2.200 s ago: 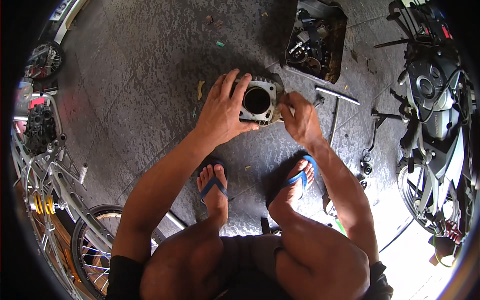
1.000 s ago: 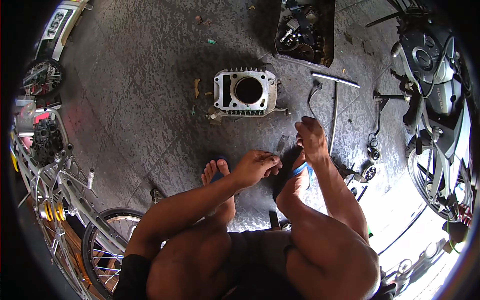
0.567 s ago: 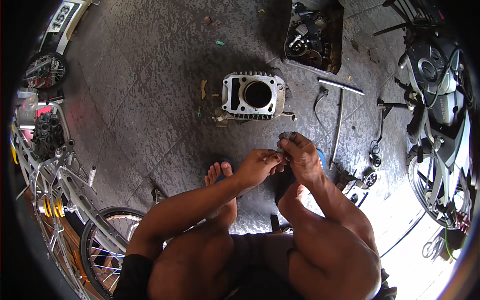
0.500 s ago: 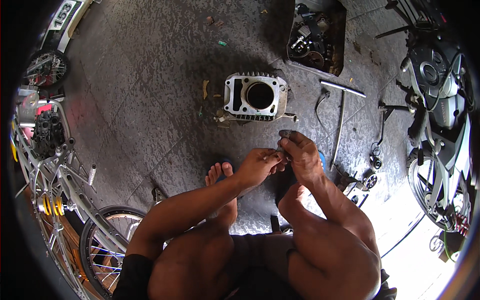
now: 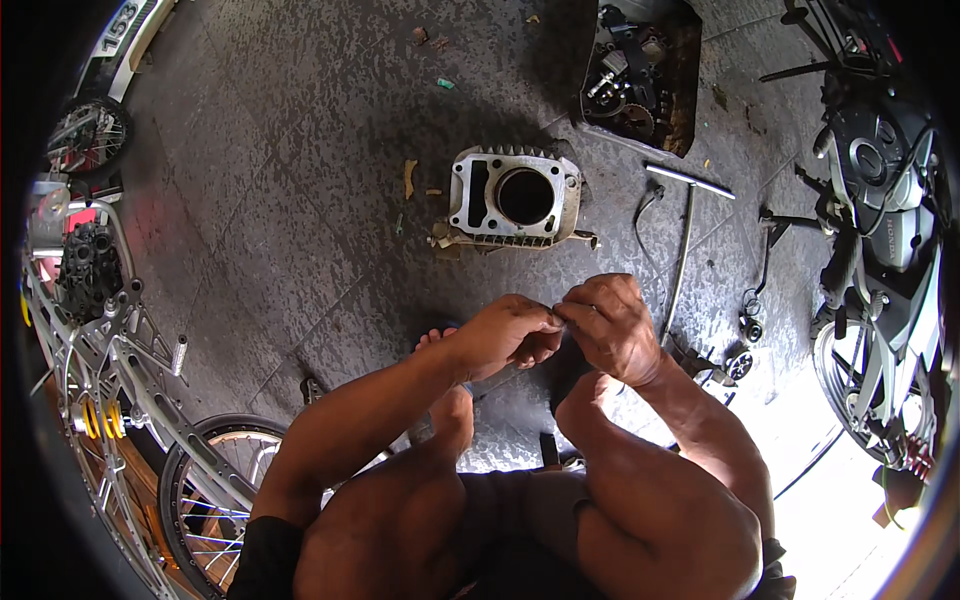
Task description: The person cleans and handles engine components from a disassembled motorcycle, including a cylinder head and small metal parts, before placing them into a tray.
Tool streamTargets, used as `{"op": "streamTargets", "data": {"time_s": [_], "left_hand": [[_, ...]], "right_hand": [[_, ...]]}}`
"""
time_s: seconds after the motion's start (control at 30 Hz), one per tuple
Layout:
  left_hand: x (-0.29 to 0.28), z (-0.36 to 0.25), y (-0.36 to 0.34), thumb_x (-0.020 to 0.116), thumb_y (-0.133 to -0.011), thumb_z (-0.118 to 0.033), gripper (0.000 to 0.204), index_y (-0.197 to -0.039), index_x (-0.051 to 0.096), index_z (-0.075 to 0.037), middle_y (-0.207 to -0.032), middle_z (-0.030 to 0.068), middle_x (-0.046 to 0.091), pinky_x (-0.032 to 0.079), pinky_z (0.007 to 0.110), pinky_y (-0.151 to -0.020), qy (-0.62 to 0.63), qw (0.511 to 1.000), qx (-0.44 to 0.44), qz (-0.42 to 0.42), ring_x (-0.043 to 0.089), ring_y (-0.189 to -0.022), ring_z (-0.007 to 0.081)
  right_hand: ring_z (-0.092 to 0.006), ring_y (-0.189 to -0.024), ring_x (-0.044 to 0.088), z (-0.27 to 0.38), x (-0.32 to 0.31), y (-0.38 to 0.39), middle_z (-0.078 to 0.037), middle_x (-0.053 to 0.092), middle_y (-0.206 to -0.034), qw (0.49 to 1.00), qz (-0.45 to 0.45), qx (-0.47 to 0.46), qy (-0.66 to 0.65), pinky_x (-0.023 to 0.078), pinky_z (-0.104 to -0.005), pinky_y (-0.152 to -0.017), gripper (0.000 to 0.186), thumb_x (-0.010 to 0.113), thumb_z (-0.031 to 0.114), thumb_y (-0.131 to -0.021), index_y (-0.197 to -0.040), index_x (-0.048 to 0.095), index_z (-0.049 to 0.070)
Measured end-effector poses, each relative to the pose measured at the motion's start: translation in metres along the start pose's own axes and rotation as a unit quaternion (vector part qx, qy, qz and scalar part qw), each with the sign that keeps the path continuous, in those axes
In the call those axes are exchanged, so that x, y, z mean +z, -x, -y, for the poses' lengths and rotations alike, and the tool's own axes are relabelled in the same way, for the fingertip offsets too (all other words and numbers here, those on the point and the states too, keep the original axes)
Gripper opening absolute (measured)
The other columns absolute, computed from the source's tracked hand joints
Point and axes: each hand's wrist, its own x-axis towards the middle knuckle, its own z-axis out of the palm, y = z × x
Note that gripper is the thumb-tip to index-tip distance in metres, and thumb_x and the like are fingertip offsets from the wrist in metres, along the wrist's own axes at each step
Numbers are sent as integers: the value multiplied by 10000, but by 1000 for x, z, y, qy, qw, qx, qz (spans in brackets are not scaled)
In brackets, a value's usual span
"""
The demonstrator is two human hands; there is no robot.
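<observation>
My left hand [image 5: 505, 335] and my right hand [image 5: 612, 325] meet fingertip to fingertip above my feet. The fingers of both are closed in a pinch around something small, mostly hidden, that I cannot make out. Just beyond them on the floor sits a finned metal engine cylinder block [image 5: 515, 200]. Its flat top face is up, showing a large round bore and a long slot on the left. Neither hand touches the block.
A metal tray [image 5: 690, 135] of dark engine parts stands far right, with a T-handle wrench [image 5: 688, 235] nearer. A motorcycle [image 5: 885, 190] fills the right edge. On the left are a bare frame [image 5: 150, 370] and a spoked wheel [image 5: 215, 440].
My hands have turned and drawn level, with the right hand's knuckles now facing up. A small grey piece that showed at the right fingertips is now hidden.
</observation>
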Motion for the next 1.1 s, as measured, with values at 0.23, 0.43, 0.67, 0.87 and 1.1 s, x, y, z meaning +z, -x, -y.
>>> {"op": "streamTargets", "data": {"time_s": [0.23, 0.43, 0.67, 0.87, 1.1], "left_hand": [[-2, -29, 14, 787, -887, -246, 324, -1057, 640, -13, -1054, 126, 658, 503, 377, -781, -532, 744, 291, -281, 617, -910, 241], [-9, -69, 5, 936, -692, -280, 1063, -1527, 326, -30, -1559, 214, 389, 300, 521, -1207, -709, 472, 342, -397, 366, -1453, 395], [-23, -73, -1, 961, -646, -287, 1213, -1575, 232, -10, -1601, 223, 346, 273, 550, -1247, -715, 499, 347, -347, 333, -1491, 413], [-25, -74, -1, 964, -645, -286, 1200, -1568, 243, -21, -1584, 224, 365, 297, 552, -1239, -718, 497, 336, -353, 343, -1488, 405], [-23, -73, -2, 959, -648, -312, 1185, -1561, 257, -31, -1578, 215, 376, 303, 545, -1236, -720, 499, 333, -350, 347, -1486, 398]], "right_hand": [[-278, -792, 693, -55, -33, -70, -162, 716, -913, 989, -46, 138, -25, 556, -426, -732, 128, 658, 47, -944, -1008, 756, -5], [-334, -818, 714, -86, -30, -119, -168, 699, -933, 989, -13, 140, -52, 577, -438, -763, 156, 664, 111, -937, -1018, 739, 0], [-369, -879, 717, -87, -22, -132, -167, 706, -984, 986, 28, 155, -62, 571, -458, -799, 165, 666, 131, -923, -1010, 729, 5], [-388, -843, 673, -92, -9, -137, -171, 664, -919, 999, -1, 34, 35, 545, -470, -779, 114, 672, 70, -910, -976, 686, -21], [-293, -945, 675, -90, -11, -140, -107, 664, -914, 996, 37, 63, 57, 506, -416, -898, 141, 645, 174, -960, -976, 683, 39]]}}
